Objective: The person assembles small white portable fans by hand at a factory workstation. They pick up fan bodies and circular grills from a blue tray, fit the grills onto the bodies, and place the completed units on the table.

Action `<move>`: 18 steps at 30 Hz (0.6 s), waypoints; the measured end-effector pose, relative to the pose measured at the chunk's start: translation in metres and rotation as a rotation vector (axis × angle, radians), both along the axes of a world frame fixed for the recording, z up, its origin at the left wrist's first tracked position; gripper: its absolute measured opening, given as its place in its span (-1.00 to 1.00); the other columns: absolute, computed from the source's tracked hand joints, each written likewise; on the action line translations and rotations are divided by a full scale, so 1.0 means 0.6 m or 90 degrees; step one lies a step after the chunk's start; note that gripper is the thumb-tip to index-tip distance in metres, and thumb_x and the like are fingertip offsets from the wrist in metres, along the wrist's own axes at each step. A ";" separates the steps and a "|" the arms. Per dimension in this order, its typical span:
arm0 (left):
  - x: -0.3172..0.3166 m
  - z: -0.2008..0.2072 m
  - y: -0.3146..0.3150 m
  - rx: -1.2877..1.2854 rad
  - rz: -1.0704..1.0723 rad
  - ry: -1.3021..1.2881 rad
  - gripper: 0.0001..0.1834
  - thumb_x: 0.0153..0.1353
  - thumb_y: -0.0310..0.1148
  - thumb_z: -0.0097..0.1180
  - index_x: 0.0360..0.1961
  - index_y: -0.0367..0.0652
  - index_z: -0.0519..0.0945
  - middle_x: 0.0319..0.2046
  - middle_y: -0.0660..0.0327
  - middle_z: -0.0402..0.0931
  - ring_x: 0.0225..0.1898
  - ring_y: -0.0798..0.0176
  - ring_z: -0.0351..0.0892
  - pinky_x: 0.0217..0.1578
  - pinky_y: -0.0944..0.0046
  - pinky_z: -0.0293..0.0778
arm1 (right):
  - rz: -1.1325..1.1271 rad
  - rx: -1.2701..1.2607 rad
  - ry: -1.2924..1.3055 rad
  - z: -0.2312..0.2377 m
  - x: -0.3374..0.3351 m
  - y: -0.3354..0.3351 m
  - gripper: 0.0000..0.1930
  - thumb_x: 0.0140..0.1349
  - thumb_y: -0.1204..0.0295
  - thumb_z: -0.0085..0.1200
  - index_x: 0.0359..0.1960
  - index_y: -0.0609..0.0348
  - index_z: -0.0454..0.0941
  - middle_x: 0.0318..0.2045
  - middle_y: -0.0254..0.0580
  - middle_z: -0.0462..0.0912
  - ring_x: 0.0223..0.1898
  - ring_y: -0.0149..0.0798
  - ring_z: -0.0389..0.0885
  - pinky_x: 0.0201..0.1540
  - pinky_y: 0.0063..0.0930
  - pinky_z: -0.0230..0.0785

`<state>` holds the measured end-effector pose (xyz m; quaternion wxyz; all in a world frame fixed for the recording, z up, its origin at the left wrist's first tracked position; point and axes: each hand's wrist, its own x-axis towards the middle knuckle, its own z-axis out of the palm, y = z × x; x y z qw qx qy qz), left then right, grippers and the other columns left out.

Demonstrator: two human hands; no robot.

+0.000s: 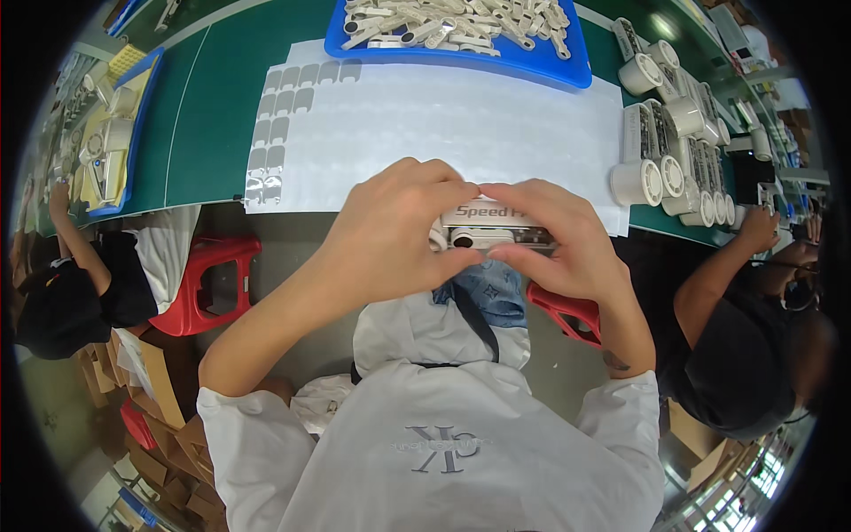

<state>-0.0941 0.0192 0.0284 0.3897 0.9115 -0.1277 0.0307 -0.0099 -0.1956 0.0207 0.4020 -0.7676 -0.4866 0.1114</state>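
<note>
Seated worker at a green bench (pixel 223 97), both hands occupied. Left hand (pixel 394 222) and right hand (pixel 574 238) clamp one white unit (pixel 483 214) between them, fingertips meeting along its upper edge, thumbs beneath. The unit sits in front of the chest, just off the bench's near edge; lettering on its upper face, a dark band lower down, and a slim white piece (pixel 477 238) with a dark round end lying along that band.

Step in hand, as I judge it: pressing or seating that slim piece against the unit. The fingers hide how far it has gone in. Next move calls for even pressure from both thumbs, and a firm grip at either end so the unit doesn't twist.

Containers: blue tray (pixel 532 72) at the far side, heaped with loose white parts (pixel 448 29), many with dark round ends like the one in hand. Second blue tray (pixel 140 133) far left, yellowish lining, several white pieces (pixel 115 133) in it; detail too small to sort. Cartons (pixel 164 368) stand on the floor at left; contents can't be made out.

Between the trays, a white sheet (pixel 443 124) bears grey rounded patches (pixel 278 131) along its left and top. Similar units (pixel 636 183) with round white cups cluster on the right.
</note>
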 end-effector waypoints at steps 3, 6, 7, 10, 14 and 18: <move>-0.017 -0.003 0.001 -0.178 -0.023 -0.031 -0.46 -0.19 -0.35 0.46 -0.09 -0.22 0.60 -0.14 0.04 0.55 -0.10 0.08 0.57 -0.08 0.23 0.47 | -0.033 0.009 0.173 0.004 -0.017 -0.028 -0.52 0.06 0.39 0.31 0.06 0.23 0.54 -0.23 -0.07 0.68 -0.23 -0.16 0.66 -0.17 -0.39 0.49; -0.057 -0.028 -0.017 -0.374 0.056 -0.016 -0.45 -0.15 -0.37 0.46 -0.07 -0.23 0.57 -0.13 0.08 0.55 -0.09 0.18 0.57 -0.09 0.26 0.46 | -0.096 0.062 0.471 -0.012 -0.053 -0.049 -0.59 0.14 0.44 0.26 0.03 0.30 0.55 -0.24 -0.17 0.70 -0.25 -0.41 0.64 -0.19 -0.54 0.47; -0.075 -0.048 -0.026 -0.435 0.103 -0.003 -0.44 -0.15 -0.37 0.47 -0.06 -0.24 0.56 -0.14 0.10 0.55 -0.09 0.21 0.57 -0.10 0.27 0.47 | -0.128 0.057 0.572 -0.016 -0.068 -0.054 -0.60 0.15 0.45 0.25 0.03 0.31 0.55 -0.24 -0.19 0.70 -0.24 -0.45 0.63 -0.19 -0.56 0.46; -0.107 -0.133 -0.068 -0.551 0.279 0.126 -0.61 0.09 -0.36 0.33 -0.07 -0.27 0.55 -0.25 0.15 0.60 -0.22 0.37 0.58 -0.23 0.36 0.48 | -0.171 0.006 0.620 -0.083 -0.117 -0.065 -0.62 0.16 0.46 0.22 0.02 0.32 0.54 -0.30 -0.26 0.68 -0.33 -0.48 0.57 -0.27 -0.55 0.42; -0.132 -0.239 -0.087 -0.560 0.388 0.226 -0.81 0.29 -0.36 0.11 -0.22 -0.28 0.62 -0.34 0.19 0.66 -0.35 0.44 0.59 -0.30 0.44 0.49 | -0.132 -0.142 0.490 -0.155 -0.168 -0.050 -0.58 0.08 0.37 0.30 -0.05 0.30 0.55 -0.39 -0.31 0.65 -0.38 -0.40 0.56 -0.30 -0.46 0.42; -0.124 -0.235 -0.087 -0.472 0.313 0.197 -0.75 0.18 -0.24 0.28 -0.41 -0.25 0.66 -0.61 0.26 0.61 -0.56 0.47 0.56 -0.50 0.42 0.43 | -0.052 -0.316 0.885 -0.194 -0.177 -0.041 -0.68 0.04 0.35 0.30 -0.20 0.25 0.56 -0.47 -0.31 0.62 -0.53 -0.46 0.54 -0.45 -0.57 0.42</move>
